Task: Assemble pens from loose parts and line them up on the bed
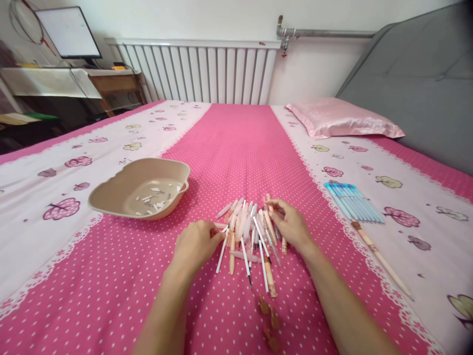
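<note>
A loose heap of pen parts [242, 229], with pale pink barrels, peach barrels and thin white refills, lies on the pink dotted bedsheet [236, 148]. At the heap's left edge rests my left hand [195, 246], thumb and forefinger apart beside a pink piece; its other fingers are mostly hidden. My right hand [291, 224] is at the heap's right side, its thumb and forefinger closed about a peach pen barrel [269, 197]. Below the heap lie several small brown bear-like pieces [273, 318]. A peach-and-brown pen barrel [270, 278] points toward them.
To the left stands a beige basin [121, 197] with small white and grey bits inside. At right lie a row of blue pens [353, 202] and one assembled peach pen [382, 259]. A pink pillow [340, 118], radiator [199, 71] and desk with monitor [68, 32] are farther off.
</note>
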